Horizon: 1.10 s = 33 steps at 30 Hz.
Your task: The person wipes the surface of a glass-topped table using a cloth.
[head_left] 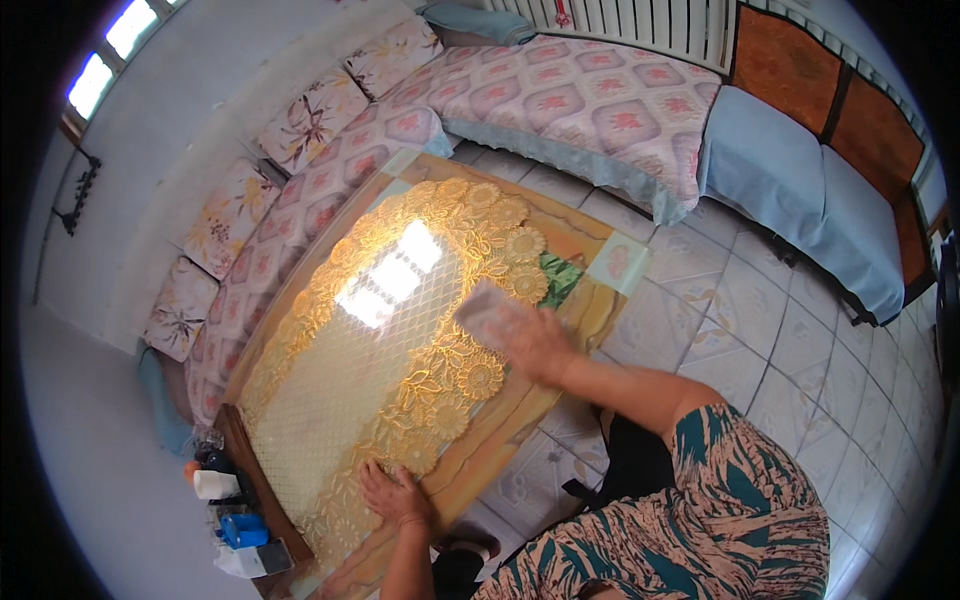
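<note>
A low table [512, 413] with a marbled brown border stands before me, its middle covered by a gold floral lace tablecloth [340, 400] that looks glossy and reflects a window. My right hand [542, 345] presses a pale greyish-pink cloth [488, 312] against the lace near the table's right side; the hand is slightly blurred. Flat on the near part of the table, fingers spread, rests my left hand [395, 494] with nothing in it. A green leafy patch [560, 278] shows beside the lace edge, past the cloth.
A sofa [580, 100] with a pink patterned cover wraps the far and left sides, with floral cushions [313, 120]. Blue-covered chairs [790, 190] stand at the far right on a tiled floor [730, 350]. At the table's left end are a white cup [215, 485] and a blue container [243, 530].
</note>
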### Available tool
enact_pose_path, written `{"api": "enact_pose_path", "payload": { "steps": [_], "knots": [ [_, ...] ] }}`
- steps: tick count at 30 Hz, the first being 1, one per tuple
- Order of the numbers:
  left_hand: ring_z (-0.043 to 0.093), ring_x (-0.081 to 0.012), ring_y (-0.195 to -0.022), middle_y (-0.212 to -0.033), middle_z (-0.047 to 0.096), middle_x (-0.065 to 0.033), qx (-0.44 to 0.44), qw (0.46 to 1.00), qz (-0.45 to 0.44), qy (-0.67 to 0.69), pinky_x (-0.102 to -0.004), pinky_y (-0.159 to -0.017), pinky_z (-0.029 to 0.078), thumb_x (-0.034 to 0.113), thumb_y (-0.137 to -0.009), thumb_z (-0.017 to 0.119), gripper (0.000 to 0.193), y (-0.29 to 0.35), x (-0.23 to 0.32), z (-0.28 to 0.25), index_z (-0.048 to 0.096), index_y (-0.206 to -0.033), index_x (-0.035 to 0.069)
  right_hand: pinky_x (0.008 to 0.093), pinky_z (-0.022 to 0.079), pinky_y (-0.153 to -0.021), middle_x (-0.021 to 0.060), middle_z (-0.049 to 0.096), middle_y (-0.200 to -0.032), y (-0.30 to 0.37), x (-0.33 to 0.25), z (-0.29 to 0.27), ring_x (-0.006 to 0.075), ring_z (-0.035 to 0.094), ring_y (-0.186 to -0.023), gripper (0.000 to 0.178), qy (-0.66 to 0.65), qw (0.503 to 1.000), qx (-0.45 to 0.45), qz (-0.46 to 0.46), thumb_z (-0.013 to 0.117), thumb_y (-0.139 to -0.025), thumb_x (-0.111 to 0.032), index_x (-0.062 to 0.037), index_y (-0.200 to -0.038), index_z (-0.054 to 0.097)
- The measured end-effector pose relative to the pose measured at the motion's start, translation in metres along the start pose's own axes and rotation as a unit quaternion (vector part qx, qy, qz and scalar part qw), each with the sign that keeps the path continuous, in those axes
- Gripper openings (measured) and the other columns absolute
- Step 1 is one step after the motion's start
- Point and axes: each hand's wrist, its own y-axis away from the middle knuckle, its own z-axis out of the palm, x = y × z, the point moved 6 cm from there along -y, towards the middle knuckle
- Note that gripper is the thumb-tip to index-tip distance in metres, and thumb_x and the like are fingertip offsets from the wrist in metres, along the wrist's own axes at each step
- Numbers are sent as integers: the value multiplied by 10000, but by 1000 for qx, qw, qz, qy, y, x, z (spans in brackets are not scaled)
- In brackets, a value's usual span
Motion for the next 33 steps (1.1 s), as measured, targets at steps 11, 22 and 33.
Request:
{"api": "enact_pose_path", "payload": {
  "steps": [11,22,33],
  "knots": [
    [308,-326,-1307,-1401,370,-139,13,1000,-4,-3,-468,-1063,233,342,-863,512,559,7,-4,-5,395,-1338,70,503,323,-926,108,379,-1386,38,142,-53,352,349,-1232,534,163,936,15,311,542,-852,-295,-160,-1352,413],
    [291,-299,-1326,-1412,366,-120,-22,999,-38,0,-465,-1067,221,374,-861,519,570,0,-4,-3,409,-1326,63,467,354,-833,139,465,-1306,100,-41,-67,349,420,-1145,481,47,997,55,38,567,-794,-242,-121,-1258,521],
    [341,-378,-1276,-1364,397,-218,-56,989,28,131,-468,-1075,234,296,-856,565,589,24,-74,-25,387,-1339,10,500,362,-856,85,460,-1293,65,99,-63,313,412,-1159,443,125,945,-16,303,548,-799,-218,-168,-1238,511]
  ]
}}
